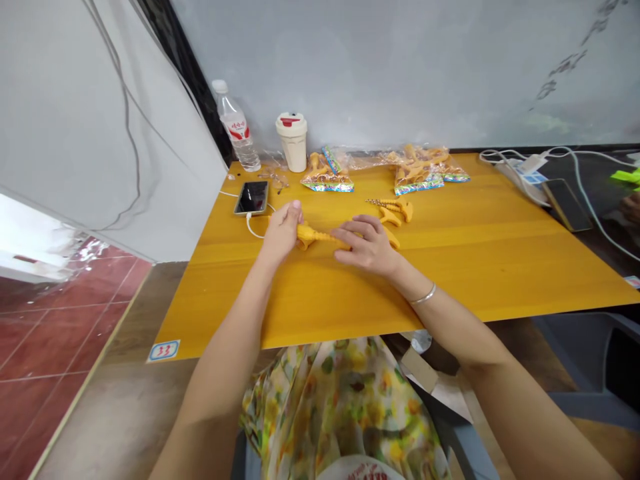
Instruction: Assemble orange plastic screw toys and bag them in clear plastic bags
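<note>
My left hand (284,230) is closed around one end of a yellow plastic toy piece (307,233), over the table's left half. A thin ribbed stem (324,237) runs from this piece toward my right hand (367,243). The fingertips of my right hand pinch the stem's far end, which they partly hide. Just beyond the right hand lie more yellow toy parts: a curved piece (389,217), a part half covered by the hand (393,239), and spiral-tipped pieces (393,205).
Clear bags of orange parts (327,175) (420,170) lie along the wall. A water bottle (237,130), lidded cup (293,143) and cabled phone (251,198) stand or lie at back left. Another phone (567,205) and white cables (575,170) are at right, on the yellow table (450,280).
</note>
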`<state>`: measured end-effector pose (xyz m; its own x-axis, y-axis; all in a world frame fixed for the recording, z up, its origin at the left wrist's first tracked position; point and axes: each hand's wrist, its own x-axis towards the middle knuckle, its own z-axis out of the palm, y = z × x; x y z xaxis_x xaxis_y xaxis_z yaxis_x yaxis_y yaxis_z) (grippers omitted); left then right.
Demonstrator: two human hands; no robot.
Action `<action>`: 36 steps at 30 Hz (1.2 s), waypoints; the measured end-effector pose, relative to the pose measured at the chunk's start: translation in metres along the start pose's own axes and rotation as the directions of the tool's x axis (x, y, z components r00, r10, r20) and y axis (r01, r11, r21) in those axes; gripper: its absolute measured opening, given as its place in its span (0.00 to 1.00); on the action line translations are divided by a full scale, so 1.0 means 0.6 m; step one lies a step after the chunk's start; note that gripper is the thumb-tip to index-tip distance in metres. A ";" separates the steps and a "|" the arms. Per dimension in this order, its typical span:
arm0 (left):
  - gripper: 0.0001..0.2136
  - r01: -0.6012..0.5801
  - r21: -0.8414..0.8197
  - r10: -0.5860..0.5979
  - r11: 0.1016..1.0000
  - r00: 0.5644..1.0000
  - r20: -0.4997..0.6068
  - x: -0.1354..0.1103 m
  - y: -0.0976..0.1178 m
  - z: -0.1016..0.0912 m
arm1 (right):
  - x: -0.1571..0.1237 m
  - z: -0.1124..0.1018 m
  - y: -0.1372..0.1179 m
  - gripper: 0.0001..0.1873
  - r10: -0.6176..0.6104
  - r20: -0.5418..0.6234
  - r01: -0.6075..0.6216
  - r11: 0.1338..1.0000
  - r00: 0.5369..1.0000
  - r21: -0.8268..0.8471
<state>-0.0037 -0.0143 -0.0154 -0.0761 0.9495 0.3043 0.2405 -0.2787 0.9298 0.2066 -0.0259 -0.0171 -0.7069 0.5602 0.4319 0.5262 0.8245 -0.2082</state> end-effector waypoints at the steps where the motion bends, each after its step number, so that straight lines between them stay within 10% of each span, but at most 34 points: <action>1: 0.26 0.099 -0.068 -0.095 0.993 0.994 0.057 0.000 0.002 -0.001 | -0.002 -0.002 0.001 0.14 -0.005 0.017 0.005 1.000 1.000 -0.005; 6: 0.23 0.391 -0.327 -0.360 0.860 0.920 0.154 0.014 0.006 -0.040 | -0.017 -0.021 0.031 0.11 0.176 -0.143 -0.191 0.977 0.974 -0.095; 12: 0.20 0.010 -0.392 -0.177 0.920 0.903 -0.393 0.047 -0.029 -0.071 | -0.029 -0.044 0.124 0.20 0.270 -0.554 -0.388 0.916 0.787 -0.105; 18: 0.17 -0.070 -0.185 -0.003 0.980 0.931 -0.366 0.047 -0.060 -0.045 | -0.045 -0.036 0.186 0.26 0.487 -0.498 -0.445 0.871 0.718 0.210; 24: 0.11 -0.185 0.088 0.192 0.979 0.979 -0.073 0.008 -0.040 -0.003 | -0.048 -0.023 0.218 0.30 0.734 -0.417 -0.408 0.658 0.536 0.633; 29: 0.04 -0.505 0.347 0.342 0.791 0.834 0.433 -0.053 -0.032 0.083 | -0.050 -0.014 0.240 0.27 0.855 -0.340 -0.350 0.480 0.391 0.804; 36: 0.10 -0.550 0.504 0.211 0.665 0.787 0.580 -0.056 -0.042 0.153 | -0.059 -0.007 0.259 0.30 0.936 -0.247 -0.269 0.313 0.251 0.911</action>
<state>0.0817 -0.0258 -0.0681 0.5522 0.7718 0.3154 0.6899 -0.6354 0.3468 0.3155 0.0819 -0.0613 0.4316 0.8926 0.1305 -0.0755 0.1800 -0.9808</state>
